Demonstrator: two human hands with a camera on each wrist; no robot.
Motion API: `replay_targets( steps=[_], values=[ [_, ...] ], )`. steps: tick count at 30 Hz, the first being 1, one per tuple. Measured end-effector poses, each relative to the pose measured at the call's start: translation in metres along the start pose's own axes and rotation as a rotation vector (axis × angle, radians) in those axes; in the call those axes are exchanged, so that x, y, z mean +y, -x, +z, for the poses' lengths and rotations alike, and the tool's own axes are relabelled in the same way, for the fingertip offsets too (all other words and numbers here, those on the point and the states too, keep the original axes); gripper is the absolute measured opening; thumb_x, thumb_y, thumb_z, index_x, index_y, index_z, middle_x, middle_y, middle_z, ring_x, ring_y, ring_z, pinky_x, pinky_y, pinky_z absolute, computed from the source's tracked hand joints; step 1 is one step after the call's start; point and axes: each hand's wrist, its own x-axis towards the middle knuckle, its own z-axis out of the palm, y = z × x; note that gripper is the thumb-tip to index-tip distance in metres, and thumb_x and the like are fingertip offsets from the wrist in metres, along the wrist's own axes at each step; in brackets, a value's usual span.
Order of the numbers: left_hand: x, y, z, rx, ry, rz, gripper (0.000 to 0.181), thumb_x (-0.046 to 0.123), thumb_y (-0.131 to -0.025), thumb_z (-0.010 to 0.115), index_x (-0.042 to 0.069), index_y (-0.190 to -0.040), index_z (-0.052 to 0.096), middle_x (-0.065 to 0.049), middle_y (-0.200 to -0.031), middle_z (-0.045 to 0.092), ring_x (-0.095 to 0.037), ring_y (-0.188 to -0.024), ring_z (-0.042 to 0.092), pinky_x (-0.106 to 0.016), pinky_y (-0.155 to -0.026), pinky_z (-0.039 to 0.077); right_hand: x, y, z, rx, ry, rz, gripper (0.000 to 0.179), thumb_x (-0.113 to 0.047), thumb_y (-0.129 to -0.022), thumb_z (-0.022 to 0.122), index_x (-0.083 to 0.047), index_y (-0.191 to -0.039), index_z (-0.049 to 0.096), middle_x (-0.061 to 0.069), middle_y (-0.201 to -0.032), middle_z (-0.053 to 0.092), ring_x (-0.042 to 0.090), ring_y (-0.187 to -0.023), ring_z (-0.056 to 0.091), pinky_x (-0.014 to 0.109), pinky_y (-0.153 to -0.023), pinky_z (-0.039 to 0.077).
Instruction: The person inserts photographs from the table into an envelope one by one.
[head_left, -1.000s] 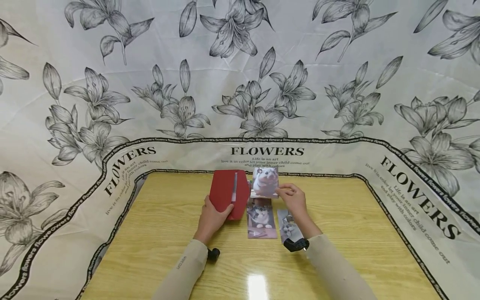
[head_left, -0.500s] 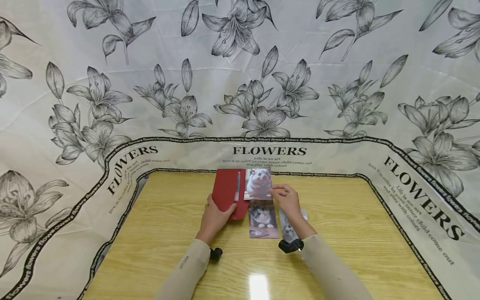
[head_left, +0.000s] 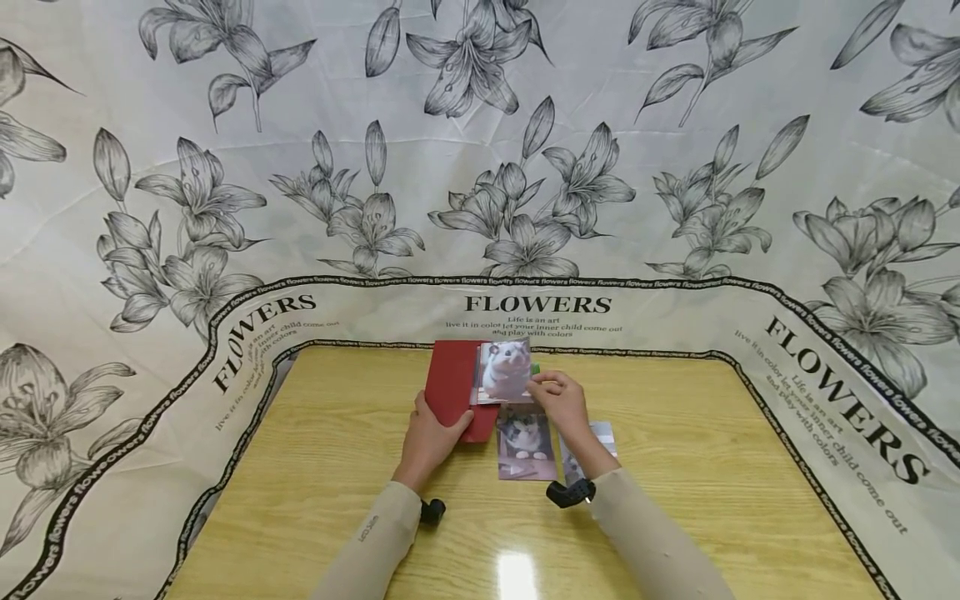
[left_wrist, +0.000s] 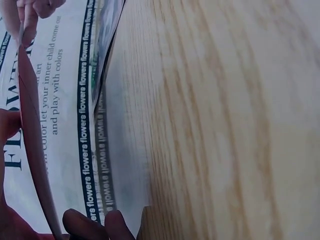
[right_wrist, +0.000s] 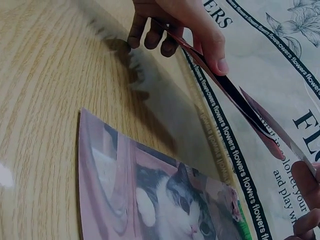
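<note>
My left hand [head_left: 427, 437] grips a red envelope [head_left: 448, 379] by its lower end, thumb on the front face and fingers behind. The envelope is tilted up off the table, edge-on in the left wrist view. Between thumb and fingers, my right hand [head_left: 564, 407] pinches the right edge of a hamster photo [head_left: 506, 371]. This photo overlaps the envelope's right part, covering most of its slit. In the right wrist view the envelope [right_wrist: 232, 97] gapes a little, with the photo [right_wrist: 272, 122] beside its mouth. Whether the photo's edge is inside, I cannot tell.
On the wooden table [head_left: 330, 467] lies a cat photo [head_left: 525, 446], just below the held photo. Another photo [head_left: 602, 435] is partly covered by my right wrist. A green patch [head_left: 535, 368] shows behind the held photo. Flower-printed cloth [head_left: 375, 317] borders the table.
My right hand has carried the hamster photo leftward, from beside the envelope to over its slit. My left hand keeps its grip, and the envelope has turned slightly.
</note>
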Motion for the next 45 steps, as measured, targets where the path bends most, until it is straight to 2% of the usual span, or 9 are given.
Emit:
replay_targets(
  steps=[5, 15, 21, 24, 29, 31, 33, 39, 45],
  values=[
    [0.001, 0.001, 0.0, 0.002, 0.004, 0.001, 0.113, 0.062, -0.09, 0.079, -0.003, -0.164, 0.023, -0.031, -0.134, 0.058, -0.042, -0.111, 0.065, -0.056, -0.096, 0.054, 0.0, -0.001, 0.005, 0.01, 0.003, 0.004, 0.023, -0.018, -0.1, 0.079, -0.002, -0.116, 0.074, 0.01, -0.097, 0.081, 0.033, -0.093, 0.071, 0.026, -0.065, 0.045],
    [-0.001, 0.0, 0.003, 0.025, -0.007, 0.022, 0.114, 0.062, -0.089, 0.08, -0.004, -0.164, 0.024, -0.034, -0.135, 0.057, -0.046, -0.115, 0.065, -0.059, -0.097, 0.053, 0.007, -0.005, 0.017, 0.029, 0.015, -0.012, 0.02, -0.016, -0.098, 0.081, -0.001, -0.11, 0.074, 0.01, -0.09, 0.081, 0.02, -0.077, 0.07, 0.025, -0.061, 0.045],
    [-0.003, 0.002, 0.003, 0.008, -0.013, 0.015, 0.114, 0.062, -0.09, 0.079, -0.003, -0.165, 0.022, -0.033, -0.137, 0.055, -0.045, -0.116, 0.064, -0.058, -0.098, 0.053, 0.002, -0.002, 0.025, 0.012, 0.011, -0.024, 0.021, -0.014, -0.098, 0.081, 0.0, -0.113, 0.075, 0.013, -0.093, 0.081, 0.035, -0.085, 0.071, 0.026, -0.062, 0.046],
    [-0.003, 0.001, 0.004, 0.007, -0.007, 0.023, 0.114, 0.061, -0.09, 0.079, -0.003, -0.165, 0.022, -0.033, -0.137, 0.055, -0.044, -0.116, 0.065, -0.059, -0.097, 0.053, 0.0, -0.001, 0.029, 0.004, -0.002, -0.029, 0.024, -0.012, -0.097, 0.081, 0.002, -0.115, 0.074, 0.015, -0.094, 0.081, 0.033, -0.082, 0.071, 0.025, -0.061, 0.046],
    [-0.001, 0.002, 0.004, 0.004, 0.003, 0.021, 0.114, 0.06, -0.091, 0.079, -0.003, -0.166, 0.02, -0.033, -0.138, 0.055, -0.044, -0.117, 0.065, -0.058, -0.098, 0.053, -0.003, 0.0, 0.036, -0.026, -0.007, -0.005, 0.03, -0.016, -0.098, 0.08, 0.001, -0.122, 0.073, 0.017, -0.101, 0.081, 0.044, -0.092, 0.075, 0.041, -0.073, 0.059],
    [-0.002, 0.002, 0.005, 0.002, 0.005, 0.015, 0.114, 0.06, -0.091, 0.079, -0.002, -0.167, 0.019, -0.032, -0.139, 0.055, -0.043, -0.117, 0.064, -0.058, -0.098, 0.053, -0.003, 0.002, 0.039, -0.038, -0.001, -0.006, 0.032, -0.017, -0.099, 0.08, 0.0, -0.125, 0.072, 0.018, -0.103, 0.08, 0.046, -0.098, 0.075, 0.048, -0.079, 0.06],
    [-0.003, 0.001, 0.006, 0.006, 0.003, 0.013, 0.114, 0.059, -0.091, 0.079, -0.002, -0.167, 0.019, -0.032, -0.138, 0.055, -0.043, -0.117, 0.065, -0.058, -0.098, 0.054, -0.003, 0.002, 0.042, -0.05, 0.007, -0.018, 0.033, -0.017, -0.099, 0.079, -0.001, -0.127, 0.072, 0.018, -0.103, 0.08, 0.047, -0.1, 0.074, 0.049, -0.081, 0.061],
    [-0.002, 0.001, 0.007, 0.012, 0.0, 0.022, 0.115, 0.06, -0.091, 0.079, -0.002, -0.167, 0.019, -0.033, -0.138, 0.055, -0.044, -0.116, 0.065, -0.058, -0.097, 0.054, -0.003, 0.003, 0.049, -0.048, 0.067, -0.071, 0.029, -0.015, -0.099, 0.08, -0.001, -0.124, 0.073, 0.015, -0.096, 0.08, 0.043, -0.095, 0.074, 0.034, -0.07, 0.058],
    [0.0, 0.003, 0.006, 0.009, 0.002, 0.032, 0.114, 0.059, -0.092, 0.079, -0.001, -0.168, 0.019, -0.034, -0.141, 0.053, -0.046, -0.121, 0.063, -0.06, -0.1, 0.053, -0.005, 0.004, 0.055, -0.013, 0.168, -0.055, 0.022, -0.019, -0.1, 0.079, -0.007, -0.118, 0.076, 0.008, -0.092, 0.075, 0.024, -0.083, 0.07, 0.03, -0.063, 0.051]
  ],
)
